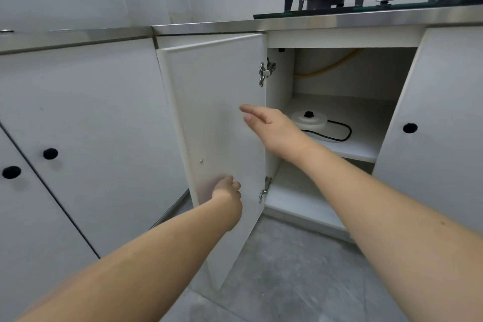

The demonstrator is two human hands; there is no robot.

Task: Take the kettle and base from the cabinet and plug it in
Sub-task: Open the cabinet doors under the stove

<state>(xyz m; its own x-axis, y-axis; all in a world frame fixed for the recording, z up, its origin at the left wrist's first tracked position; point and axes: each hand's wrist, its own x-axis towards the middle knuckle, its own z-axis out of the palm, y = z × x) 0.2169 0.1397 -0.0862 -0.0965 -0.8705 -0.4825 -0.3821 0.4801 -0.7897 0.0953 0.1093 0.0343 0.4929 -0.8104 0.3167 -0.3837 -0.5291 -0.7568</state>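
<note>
A round white kettle base [311, 120] with a black centre pin sits on the upper shelf [366, 149] of the open cabinet, its black cord [342, 133] looped to its right. No kettle shows. My right hand [271, 128] is stretched out flat in front of the cabinet opening, just left of the base, fingers apart and holding nothing. My left hand [228, 192] is low against the inner face of the open left door [217, 117], fingers curled and slightly blurred; nothing is in it.
The right cabinet door [431, 123] with a black knob also stands open. A yellow hose [329, 66] runs along the cabinet's back. A gas hob [366, 0] sits on the steel counter above. Closed white doors [78, 138] are to the left; grey floor lies below.
</note>
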